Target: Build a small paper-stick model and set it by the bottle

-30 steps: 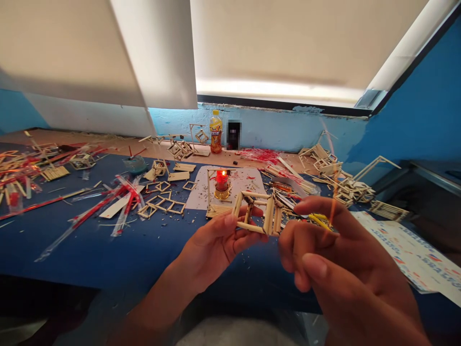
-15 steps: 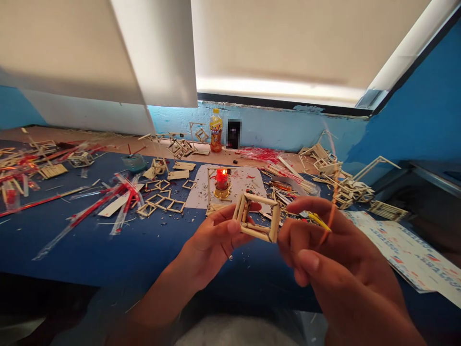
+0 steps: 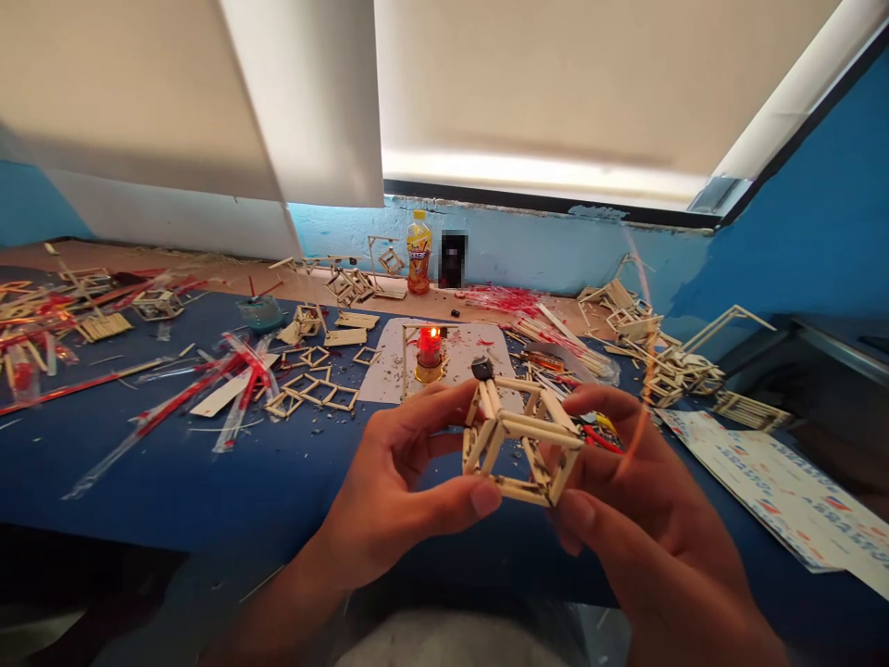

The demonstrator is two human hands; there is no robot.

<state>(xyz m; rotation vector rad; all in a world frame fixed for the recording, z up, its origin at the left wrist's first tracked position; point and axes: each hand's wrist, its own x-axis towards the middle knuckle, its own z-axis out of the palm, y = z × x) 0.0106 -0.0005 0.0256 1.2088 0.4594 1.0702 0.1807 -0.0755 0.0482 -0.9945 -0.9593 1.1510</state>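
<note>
A small open cube frame (image 3: pixel 519 440) made of pale wooden sticks hangs in the air above the blue table's near edge. My left hand (image 3: pixel 399 482) pinches its left side, thumb on a lower corner and fingers behind the top. My right hand (image 3: pixel 635 500) grips its right side from behind and below; a thin orange stick (image 3: pixel 644 384) and a small red and yellow tool (image 3: pixel 603 432) also poke out from between its fingers. A dark blob sits on the frame's top left corner.
A lit red candle (image 3: pixel 429 350) stands on a grey mat (image 3: pixel 486 347) just beyond the frame. Flat stick squares (image 3: pixel 312 391), red-streaked plastic wrappers (image 3: pixel 201 389) and stick structures (image 3: pixel 659 357) litter the blue table (image 3: pixel 229 482). An orange drink bottle (image 3: pixel 418 252) stands at the wall. Printed paper (image 3: pixel 784 491) lies right.
The stick frame has come nearer and turned, so it now shows as a cube. My right hand has closed onto its right side; before, it was beside the frame holding only the stick.
</note>
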